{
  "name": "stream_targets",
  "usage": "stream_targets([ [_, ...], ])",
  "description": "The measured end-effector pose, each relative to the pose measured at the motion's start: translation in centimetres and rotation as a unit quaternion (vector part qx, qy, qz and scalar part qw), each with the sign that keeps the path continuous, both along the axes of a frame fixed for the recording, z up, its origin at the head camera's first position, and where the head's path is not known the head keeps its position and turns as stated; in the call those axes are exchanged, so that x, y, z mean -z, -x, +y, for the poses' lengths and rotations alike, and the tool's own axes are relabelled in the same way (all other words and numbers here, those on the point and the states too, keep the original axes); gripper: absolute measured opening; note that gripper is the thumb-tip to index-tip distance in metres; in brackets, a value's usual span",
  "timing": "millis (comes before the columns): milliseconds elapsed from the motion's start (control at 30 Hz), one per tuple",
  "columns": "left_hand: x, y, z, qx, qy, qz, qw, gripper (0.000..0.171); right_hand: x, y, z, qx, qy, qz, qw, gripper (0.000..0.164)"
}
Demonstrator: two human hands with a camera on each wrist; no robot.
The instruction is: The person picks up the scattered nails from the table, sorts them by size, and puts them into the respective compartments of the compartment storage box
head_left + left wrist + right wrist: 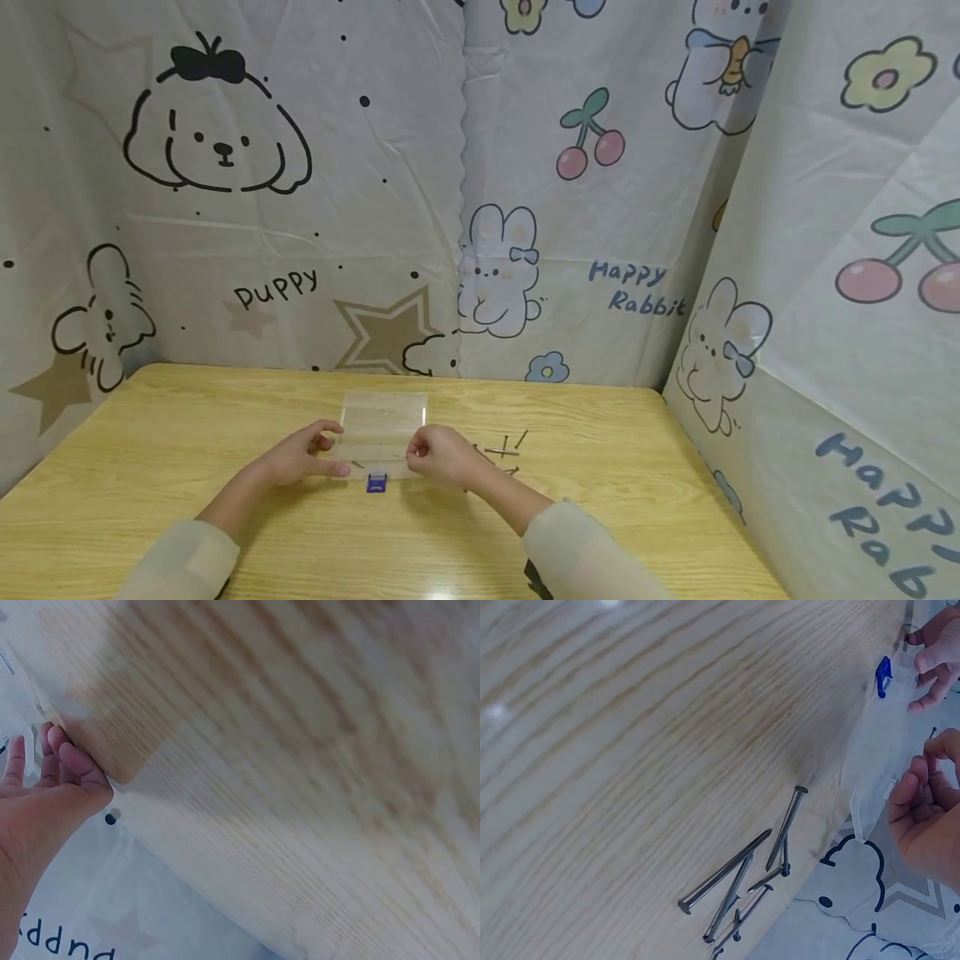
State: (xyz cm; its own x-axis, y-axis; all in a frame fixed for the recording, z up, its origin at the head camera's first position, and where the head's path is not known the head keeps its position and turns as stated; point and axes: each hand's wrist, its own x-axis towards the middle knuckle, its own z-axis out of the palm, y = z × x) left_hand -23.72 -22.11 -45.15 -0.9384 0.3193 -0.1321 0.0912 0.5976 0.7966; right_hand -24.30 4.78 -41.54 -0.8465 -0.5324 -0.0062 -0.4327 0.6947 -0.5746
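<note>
A clear plastic box (381, 408) with a blue latch (377, 483) lies on the table, its lid folded back. A small nail (357, 464) rests in its front part. My left hand (306, 454) holds the box's left side, thumb by the front corner and fingers bent further back; the left wrist view shows those fingers (71, 754) at the edge. Over the right side of the box, my right hand (442, 454) pinches a thin nail (933, 732) between thumb and fingertips; most of it is hidden by the fingers.
Several loose nails (724, 874) of different lengths lie in a scattered pile right of the box, beside my right forearm. The wooden table (600, 500) ends at a printed curtain (375, 208) behind and at the right.
</note>
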Motion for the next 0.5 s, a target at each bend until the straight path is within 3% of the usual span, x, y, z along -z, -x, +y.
stream_targets([
  [500, -0.2, 0.0, 0.0, 0.002, 0.001, 0.004, 1.0000, 0.075, 0.5, 0.8, -2.2, -0.005, 0.001, 0.024, 1.000, 0.006],
])
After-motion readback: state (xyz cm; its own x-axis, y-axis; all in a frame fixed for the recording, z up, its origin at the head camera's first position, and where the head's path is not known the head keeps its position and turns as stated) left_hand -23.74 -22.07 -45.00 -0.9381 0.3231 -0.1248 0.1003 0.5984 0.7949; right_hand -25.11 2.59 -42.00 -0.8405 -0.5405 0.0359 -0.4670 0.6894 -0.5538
